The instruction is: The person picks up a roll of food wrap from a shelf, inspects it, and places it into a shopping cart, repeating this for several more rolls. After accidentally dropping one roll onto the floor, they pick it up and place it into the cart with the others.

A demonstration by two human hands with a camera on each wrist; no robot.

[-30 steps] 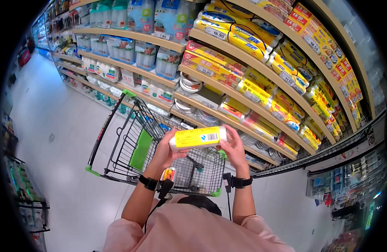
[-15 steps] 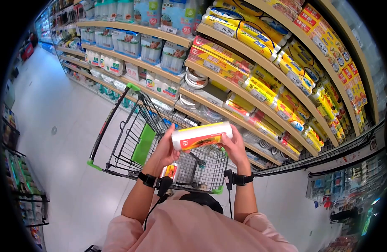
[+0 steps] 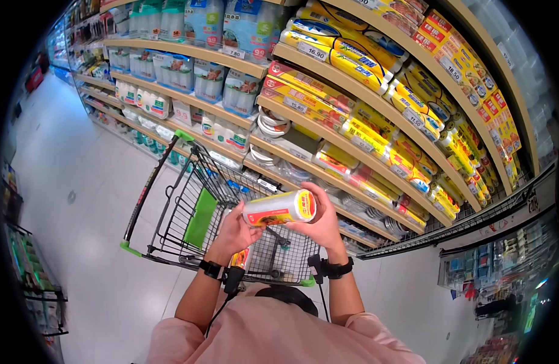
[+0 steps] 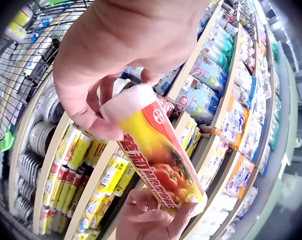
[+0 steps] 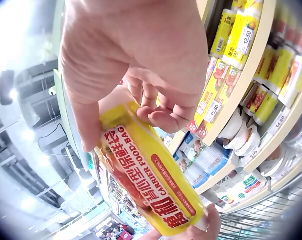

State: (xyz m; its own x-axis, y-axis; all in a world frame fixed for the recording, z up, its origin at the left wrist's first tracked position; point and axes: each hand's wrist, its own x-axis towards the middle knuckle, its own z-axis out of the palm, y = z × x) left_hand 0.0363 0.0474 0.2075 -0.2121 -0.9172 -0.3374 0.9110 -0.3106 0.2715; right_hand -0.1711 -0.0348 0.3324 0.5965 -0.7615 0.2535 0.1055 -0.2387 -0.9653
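Food-bag roll (image 3: pixel 279 207) lies mid-frame in the head view, held between two hands. Stocked shelves (image 3: pixel 182 48) fill the upper half, curving down toward the right edge. Left of centre, below them, stands a wire cart (image 3: pixel 200 217) (its side panel is green). At centre, the left hand (image 3: pixel 234 232) grasps the roll's left end and the right hand (image 3: pixel 325 219) its right, each between fingers and thumb. Upper middle, a price tag (image 3: pixel 311 51) reads 16.90.
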